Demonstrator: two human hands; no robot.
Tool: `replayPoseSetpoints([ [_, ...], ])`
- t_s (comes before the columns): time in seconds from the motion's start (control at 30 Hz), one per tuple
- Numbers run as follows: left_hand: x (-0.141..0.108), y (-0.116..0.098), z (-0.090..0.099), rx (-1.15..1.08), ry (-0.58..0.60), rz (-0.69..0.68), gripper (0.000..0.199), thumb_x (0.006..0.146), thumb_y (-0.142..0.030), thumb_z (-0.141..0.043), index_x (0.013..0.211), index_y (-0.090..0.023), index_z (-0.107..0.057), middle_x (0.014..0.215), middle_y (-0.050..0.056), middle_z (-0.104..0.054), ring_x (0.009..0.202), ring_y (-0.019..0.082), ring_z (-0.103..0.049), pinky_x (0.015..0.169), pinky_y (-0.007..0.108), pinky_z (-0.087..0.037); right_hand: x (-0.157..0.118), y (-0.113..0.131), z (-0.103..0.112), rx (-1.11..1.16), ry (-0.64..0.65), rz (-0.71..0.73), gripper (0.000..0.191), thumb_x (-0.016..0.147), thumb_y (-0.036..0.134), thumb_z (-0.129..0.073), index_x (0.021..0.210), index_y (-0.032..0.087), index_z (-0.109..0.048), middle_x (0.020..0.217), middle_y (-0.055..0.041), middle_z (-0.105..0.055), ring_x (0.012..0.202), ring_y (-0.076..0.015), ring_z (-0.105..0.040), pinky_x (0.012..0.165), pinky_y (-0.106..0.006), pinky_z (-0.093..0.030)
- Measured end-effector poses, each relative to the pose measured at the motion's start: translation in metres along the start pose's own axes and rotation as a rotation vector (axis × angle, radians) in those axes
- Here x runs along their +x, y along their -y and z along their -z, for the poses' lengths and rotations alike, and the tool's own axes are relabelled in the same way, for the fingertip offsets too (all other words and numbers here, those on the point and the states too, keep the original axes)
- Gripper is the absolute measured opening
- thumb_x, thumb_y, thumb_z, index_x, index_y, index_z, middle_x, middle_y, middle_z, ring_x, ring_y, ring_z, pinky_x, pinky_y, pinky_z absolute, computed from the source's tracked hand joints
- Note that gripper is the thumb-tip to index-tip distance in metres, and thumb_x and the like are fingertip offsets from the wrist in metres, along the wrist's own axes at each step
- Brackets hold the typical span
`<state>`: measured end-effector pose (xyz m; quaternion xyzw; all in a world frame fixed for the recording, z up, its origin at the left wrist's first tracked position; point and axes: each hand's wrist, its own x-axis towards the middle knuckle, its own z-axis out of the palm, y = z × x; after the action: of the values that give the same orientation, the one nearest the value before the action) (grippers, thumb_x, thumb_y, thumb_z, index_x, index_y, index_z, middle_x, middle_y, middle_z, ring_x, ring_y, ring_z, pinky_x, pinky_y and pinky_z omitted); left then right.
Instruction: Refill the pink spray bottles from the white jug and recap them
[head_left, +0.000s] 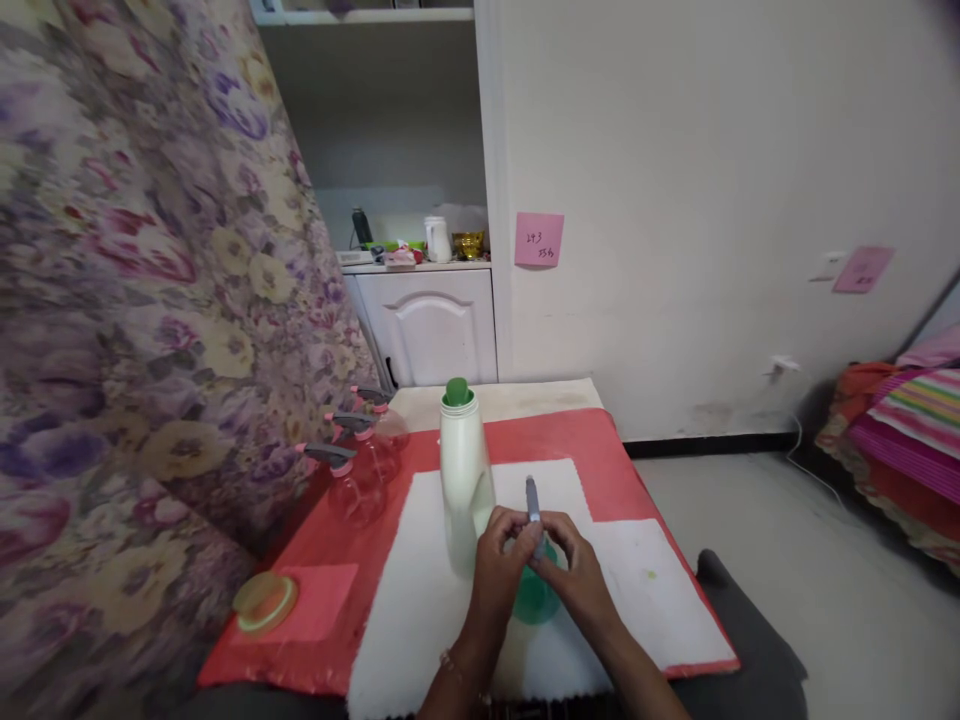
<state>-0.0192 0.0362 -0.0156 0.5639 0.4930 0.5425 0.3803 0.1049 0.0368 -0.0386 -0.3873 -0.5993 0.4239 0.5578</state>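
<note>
Both hands meet over the white cloth, at the top of a green translucent bottle. A grey spray head stands up between my left hand and my right hand, with the fingers of both closed round its lower part. The bottle's neck is hidden behind the fingers. Just left of my hands stands a tall pale jug-like bottle with a green top. Whether the spray head is seated on the green bottle is hard to tell.
Several clear spray bottles with grey and pink heads stand at the table's left. A round yellowish container lies near the front left on a pink sheet. A floral curtain hangs along the left side, and a bed is at the right.
</note>
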Motion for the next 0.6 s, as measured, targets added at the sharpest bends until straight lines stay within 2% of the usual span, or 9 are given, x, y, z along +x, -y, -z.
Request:
replayPoseSetpoints([
  [0.13,-0.002,0.003,0.003,-0.003,0.009,-0.013,0.025,0.081,-0.043,-0.059,0.076,-0.019,-0.066,0.079,0.001,-0.056,0.077,0.02,-0.057,0.072,0.03,-0.047,-0.01,-0.011,0.003,-0.03,0.008,0.053,0.048,0.075,0.037,-0.072,0.12,0.022,-0.059,0.118,-0.0083,-0.062,0.115,-0.0274,-0.057,0.1,-0.039,-0.046],
  [0.27,-0.005,0.015,0.011,-0.009,0.04,-0.025,0.03,0.086,-0.044,-0.051,0.092,-0.021,-0.069,0.093,0.004,-0.061,0.092,0.023,-0.06,0.085,0.036,-0.048,-0.022,-0.032,0.006,-0.104,-0.001,0.03,0.066,0.069,0.036,-0.075,0.13,0.022,-0.053,0.124,-0.0094,-0.06,0.118,-0.0298,-0.055,0.103,-0.043,-0.044],
  [0.37,-0.01,0.03,0.018,-0.003,0.076,-0.024,0.034,0.079,-0.047,-0.061,0.101,-0.022,-0.069,0.107,0.008,-0.062,0.106,0.028,-0.057,0.096,0.043,-0.044,-0.032,-0.049,0.005,-0.14,-0.014,0.027,0.068,0.068,0.036,-0.075,0.131,0.022,-0.052,0.125,-0.0098,-0.059,0.119,-0.0308,-0.055,0.103,-0.045,-0.044],
  [0.47,-0.019,0.047,0.021,0.002,0.12,-0.011,0.05,0.066,-0.045,-0.075,0.11,-0.022,-0.067,0.117,0.01,-0.062,0.115,0.032,-0.054,0.102,0.046,-0.041,-0.042,-0.064,0.004,-0.156,-0.017,0.008,0.07,0.07,0.037,-0.075,0.133,0.022,-0.049,0.129,-0.0097,-0.058,0.122,-0.0307,-0.054,0.104,-0.044,-0.044],
  [0.6,-0.031,0.066,0.023,-0.094,0.22,0.075,0.078,0.062,-0.039,-0.082,0.131,-0.02,-0.051,0.13,0.011,-0.059,0.121,0.031,-0.053,0.104,0.044,-0.041,-0.051,-0.079,0.004,-0.207,-0.012,-0.008,0.067,0.076,0.041,-0.07,0.136,0.023,-0.044,0.133,-0.0106,-0.055,0.125,-0.0313,-0.052,0.106,-0.046,-0.043],
])
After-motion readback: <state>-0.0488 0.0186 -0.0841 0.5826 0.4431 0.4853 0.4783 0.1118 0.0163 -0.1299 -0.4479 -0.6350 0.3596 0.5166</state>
